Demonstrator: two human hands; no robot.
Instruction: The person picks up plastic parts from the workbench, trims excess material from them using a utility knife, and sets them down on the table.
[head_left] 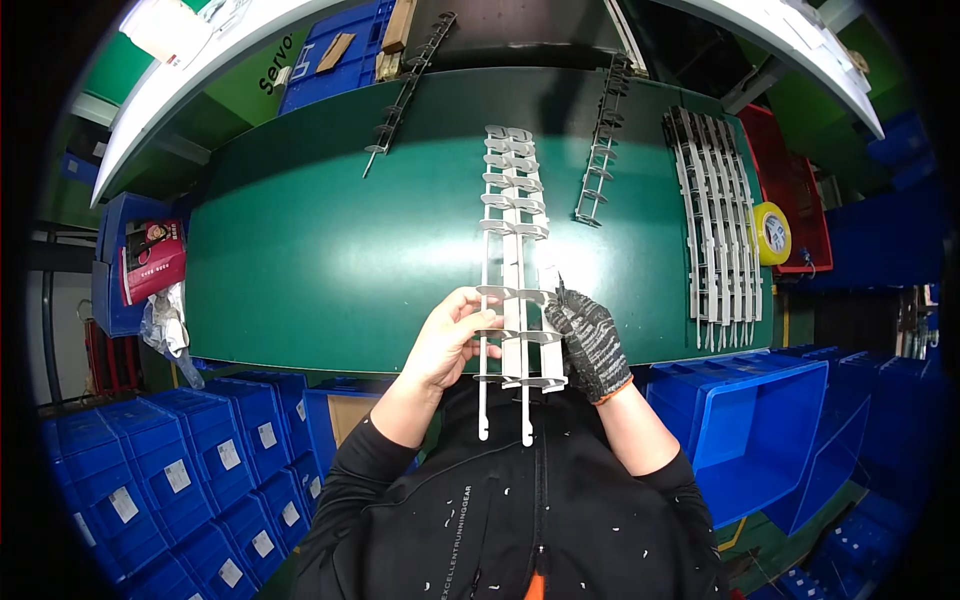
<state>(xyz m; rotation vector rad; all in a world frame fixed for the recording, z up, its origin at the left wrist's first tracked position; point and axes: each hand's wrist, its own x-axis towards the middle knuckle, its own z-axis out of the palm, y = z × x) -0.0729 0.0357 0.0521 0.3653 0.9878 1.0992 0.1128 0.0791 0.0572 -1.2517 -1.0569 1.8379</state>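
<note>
A long pale grey plastic rack [514, 255], two or more rails with rows of curved fins, extends from my chest out over the green table. My bare left hand [455, 335] is closed around its left rail near the near end, the thumb lying on top by a fin. On the right side of the rack, my right hand [592, 340] wears a grey-black knitted glove with an orange cuff. Its fingers are curled close against the rack's edge, and a thin dark tip sticks up from them; what it belongs to I cannot make out.
Several similar racks lie side by side at the table's right [715, 225], beside a yellow tape roll [773, 234] and a red bin [800, 215]. Two dark finned strips [600, 150] [405, 100] lie at the back. Blue crates [740, 430] stand below the near edge.
</note>
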